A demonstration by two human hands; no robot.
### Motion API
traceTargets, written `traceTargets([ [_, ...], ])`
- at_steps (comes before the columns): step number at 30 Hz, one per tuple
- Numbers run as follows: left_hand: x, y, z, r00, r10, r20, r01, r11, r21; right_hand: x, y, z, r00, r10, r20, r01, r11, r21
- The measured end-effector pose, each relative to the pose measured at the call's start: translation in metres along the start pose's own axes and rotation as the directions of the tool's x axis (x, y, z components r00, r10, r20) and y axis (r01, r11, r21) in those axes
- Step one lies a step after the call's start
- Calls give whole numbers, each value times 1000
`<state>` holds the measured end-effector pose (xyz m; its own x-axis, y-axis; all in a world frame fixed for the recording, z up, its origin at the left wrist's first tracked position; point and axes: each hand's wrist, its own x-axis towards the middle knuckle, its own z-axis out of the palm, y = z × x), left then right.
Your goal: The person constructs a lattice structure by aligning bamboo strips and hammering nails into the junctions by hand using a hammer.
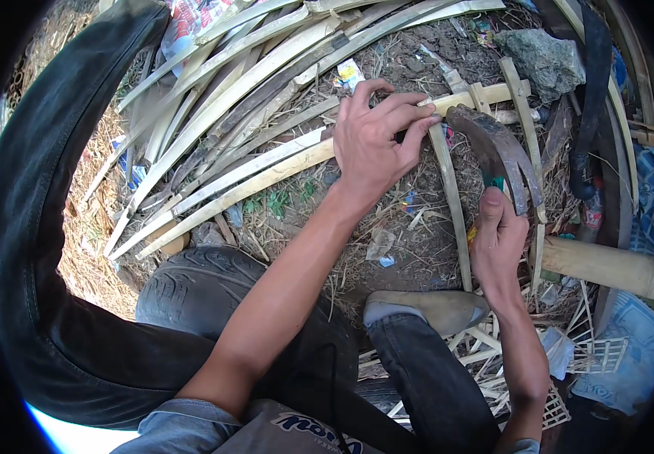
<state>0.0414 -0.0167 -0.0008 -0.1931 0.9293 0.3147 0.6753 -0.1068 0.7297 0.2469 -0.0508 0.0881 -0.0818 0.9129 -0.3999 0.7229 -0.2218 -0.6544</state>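
My left hand (375,140) is closed over a pale bamboo strip (486,95), thumb and fingertips pinched together at its near part. A second visible length, the bamboo strip (281,168) left of the hand, reaches toward the lower left; the hand hides whether the two are one piece. In my right hand (499,246) is a machete (499,147) with a broad, dark, curved blade. Its grip is mostly hidden by my fingers, with a bit of green showing above the thumb. The blade's tip is close to my left fingertips and the strip.
Long bamboo strips (225,106) fan out at the upper left. A grey rock (543,64) lies at the upper right. Upright slats (452,204) stand below the strip. At right is a thick bamboo pole (615,268); my shoe (425,309) rests near a woven lattice (599,356).
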Motion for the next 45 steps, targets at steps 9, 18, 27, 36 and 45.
traceTargets([
  [9, -2, 4, 0, 998, -65, -5, 65, 997, 47, -8, -7, 8, 1000, -4, -14, 5, 1000, 18],
  [18, -12, 10, 4, 997, -19, -72, 33, 978, 206, -5, -3, 17, 997, 73, -7, -71, 986, 152],
  [27, -7, 12, 4, 986, -144, -88, 151, 986, 69, -3, -5, 16, 996, 87, 9, -88, 988, 127],
  [36, -3, 12, 4, 992, -113, -49, 118, 987, 105, -7, 5, 17, 1000, 3, 23, -4, 999, 43],
  [45, -5, 15, 0, 997, -53, 59, 41, 980, 196, -10, -9, -8, 946, -325, -11, 325, 946, 0],
])
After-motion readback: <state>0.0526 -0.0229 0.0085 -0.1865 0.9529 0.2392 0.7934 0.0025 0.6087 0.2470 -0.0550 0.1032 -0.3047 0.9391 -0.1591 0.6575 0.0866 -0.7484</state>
